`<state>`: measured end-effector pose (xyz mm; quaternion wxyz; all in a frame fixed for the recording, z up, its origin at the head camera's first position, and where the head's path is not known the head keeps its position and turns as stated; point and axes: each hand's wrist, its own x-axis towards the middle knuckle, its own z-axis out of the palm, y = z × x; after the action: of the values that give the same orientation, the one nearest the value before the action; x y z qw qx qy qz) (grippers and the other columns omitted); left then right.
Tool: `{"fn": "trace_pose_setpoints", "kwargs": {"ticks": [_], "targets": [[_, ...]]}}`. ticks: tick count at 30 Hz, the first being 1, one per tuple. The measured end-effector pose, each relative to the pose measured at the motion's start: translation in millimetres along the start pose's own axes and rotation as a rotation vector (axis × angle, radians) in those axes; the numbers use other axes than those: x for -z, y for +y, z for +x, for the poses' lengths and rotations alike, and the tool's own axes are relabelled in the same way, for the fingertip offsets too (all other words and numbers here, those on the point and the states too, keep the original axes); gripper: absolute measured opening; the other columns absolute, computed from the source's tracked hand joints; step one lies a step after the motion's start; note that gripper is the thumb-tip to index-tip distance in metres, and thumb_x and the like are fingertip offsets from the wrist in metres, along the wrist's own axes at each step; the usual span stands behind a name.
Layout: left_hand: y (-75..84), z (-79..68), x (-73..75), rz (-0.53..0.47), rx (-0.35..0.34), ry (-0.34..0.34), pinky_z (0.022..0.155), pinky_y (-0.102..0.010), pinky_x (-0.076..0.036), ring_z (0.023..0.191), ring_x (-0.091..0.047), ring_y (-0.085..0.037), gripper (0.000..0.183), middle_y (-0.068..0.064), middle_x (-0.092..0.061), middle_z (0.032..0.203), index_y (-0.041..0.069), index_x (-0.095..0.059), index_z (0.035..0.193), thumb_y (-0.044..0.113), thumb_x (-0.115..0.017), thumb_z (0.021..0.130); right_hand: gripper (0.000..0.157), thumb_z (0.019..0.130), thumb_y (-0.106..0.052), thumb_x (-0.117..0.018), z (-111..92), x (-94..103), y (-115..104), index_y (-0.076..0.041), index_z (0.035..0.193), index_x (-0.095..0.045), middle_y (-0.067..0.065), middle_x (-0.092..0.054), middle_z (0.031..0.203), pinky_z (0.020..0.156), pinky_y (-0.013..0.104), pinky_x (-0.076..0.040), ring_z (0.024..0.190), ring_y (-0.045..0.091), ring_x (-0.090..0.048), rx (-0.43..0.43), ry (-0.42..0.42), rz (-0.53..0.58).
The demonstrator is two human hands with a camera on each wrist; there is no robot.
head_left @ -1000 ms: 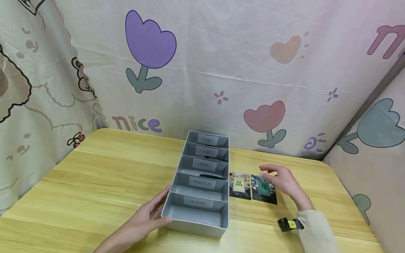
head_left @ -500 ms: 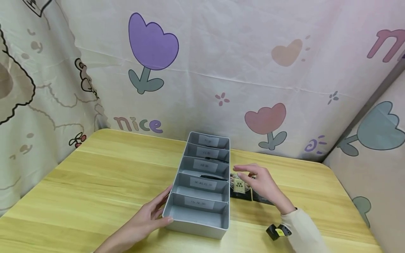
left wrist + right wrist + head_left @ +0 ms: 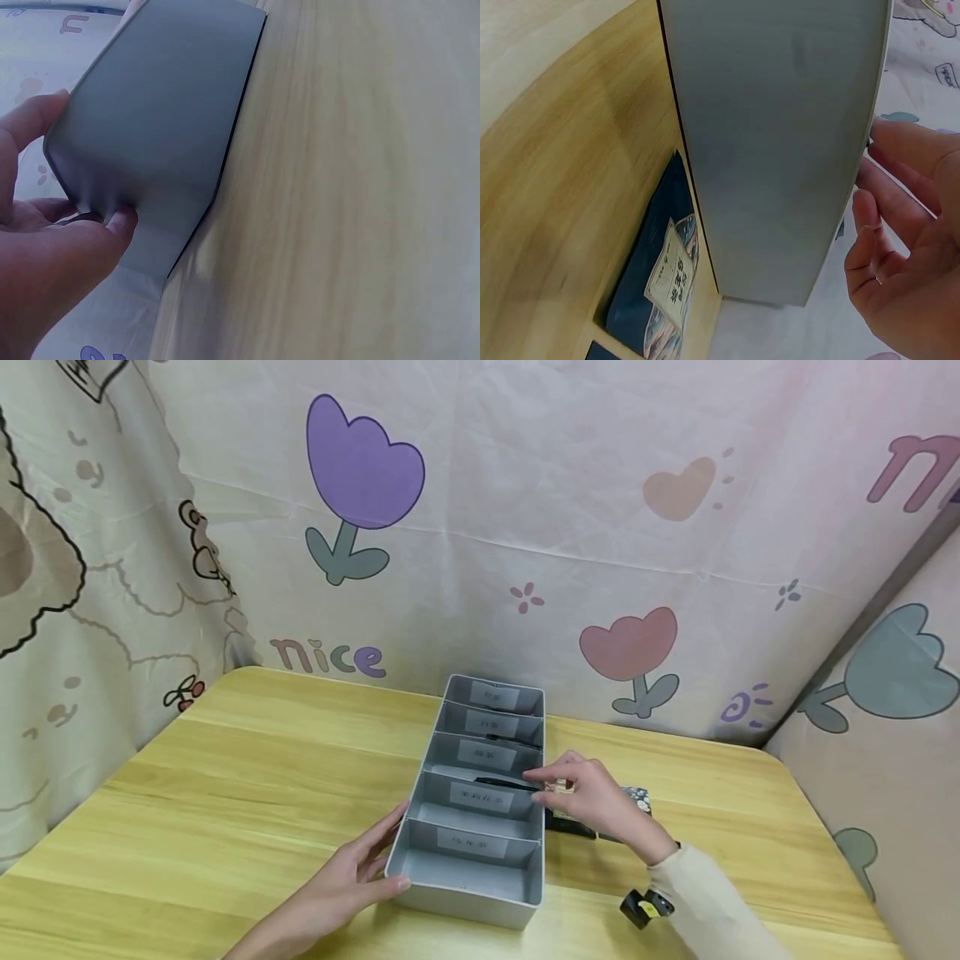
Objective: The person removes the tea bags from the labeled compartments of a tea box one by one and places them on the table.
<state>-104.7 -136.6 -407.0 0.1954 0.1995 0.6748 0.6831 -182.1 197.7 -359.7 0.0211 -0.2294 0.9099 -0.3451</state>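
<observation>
A grey divided storage box (image 3: 465,903) stands lengthwise on the table, with a paper label in each compartment. My left hand (image 3: 351,878) grips its near left corner, thumb at the front and fingers along the side; the left wrist view shows thumb and fingertips on the grey wall (image 3: 150,97). The dark edge of a black packet (image 3: 501,783) shows in the middle compartment. Over the right rim, my right hand (image 3: 592,793) has thumb and index finger parted on either side of that packet's right end. Another black packet edge (image 3: 513,742) shows one compartment farther back.
Right of the box, a dark tea packet (image 3: 667,277) with a pale label lies flat on the table (image 3: 247,777). Beside it lies a second packet (image 3: 639,797), mostly hidden under my right hand. A printed cloth (image 3: 480,527) hangs behind the table.
My right hand has moved left from above the tea packets on the table to the box's right rim, at the middle compartment. My left hand has kept its grip on the corner.
</observation>
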Motion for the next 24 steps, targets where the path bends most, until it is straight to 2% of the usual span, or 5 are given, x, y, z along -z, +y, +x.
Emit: {"fn": "trace_pose_setpoints", "kwargs": {"ticks": [7, 14, 16, 19, 24], "targets": [[-0.5, 0.0, 0.3, -0.001, 0.001, -0.004, 0.103, -0.009, -0.026, 0.141, -0.010, -0.038, 0.081, -0.025, -0.005, 0.157, 0.008, -0.009, 0.156, 0.007, -0.062, 0.094, 0.028, 0.085, -0.019, -0.074, 2.9, -1.4, -0.3, -0.010, 0.112, -0.074, 0.002, -0.058, 0.087, 0.057, 0.024, -0.039, 0.068, 0.011, -0.041, 0.007, -0.006, 0.001], [-1.0, -0.6, 1.1, -0.005, -0.011, -0.009, 0.104, -0.009, -0.025, 0.139, -0.020, -0.012, 0.081, -0.023, -0.004, 0.158, 0.010, -0.010, 0.156, 0.007, -0.061, 0.094, 0.024, 0.089, -0.021, -0.070, 4.9, -2.2, -0.1, -0.009, 0.110, -0.075, -0.005, -0.056, 0.085, 0.052, 0.024, -0.038, 0.065, 0.012, -0.040, 0.000, -0.030, 0.007], [-1.1, -0.9, 1.2, -0.006, -0.010, -0.007, 0.104, -0.009, -0.025, 0.137, -0.021, -0.008, 0.081, -0.023, -0.004, 0.158, 0.010, -0.010, 0.156, 0.007, -0.061, 0.094, 0.023, 0.090, -0.019, -0.069, 5.3, -2.3, -0.6, -0.009, 0.109, -0.075, -0.005, -0.056, 0.086, 0.051, 0.024, -0.038, 0.065, 0.012, -0.041, 0.001, -0.038, 0.006], [-1.0, -1.2, 0.8, -0.001, -0.004, -0.002, 0.103, -0.009, -0.025, 0.138, -0.020, -0.011, 0.081, -0.023, -0.004, 0.158, 0.010, -0.010, 0.156, 0.007, -0.061, 0.094, 0.020, 0.090, -0.013, -0.067, 6.1, -2.6, -0.4, -0.007, 0.107, -0.076, -0.005, -0.057, 0.086, 0.052, 0.023, -0.038, 0.067, 0.011, -0.042, 0.016, -0.040, 0.002], [-0.7, -1.0, -0.3, 0.003, 0.010, 0.005, 0.103, -0.009, -0.026, 0.142, -0.011, -0.031, 0.082, -0.023, -0.004, 0.158, 0.010, -0.010, 0.156, 0.008, -0.062, 0.094, 0.019, 0.088, -0.004, -0.065, 7.3, -2.8, -1.7, -0.008, 0.101, -0.077, -0.005, -0.058, 0.085, 0.053, 0.023, -0.038, 0.068, 0.010, -0.042, 0.039, -0.024, 0.001]]}}
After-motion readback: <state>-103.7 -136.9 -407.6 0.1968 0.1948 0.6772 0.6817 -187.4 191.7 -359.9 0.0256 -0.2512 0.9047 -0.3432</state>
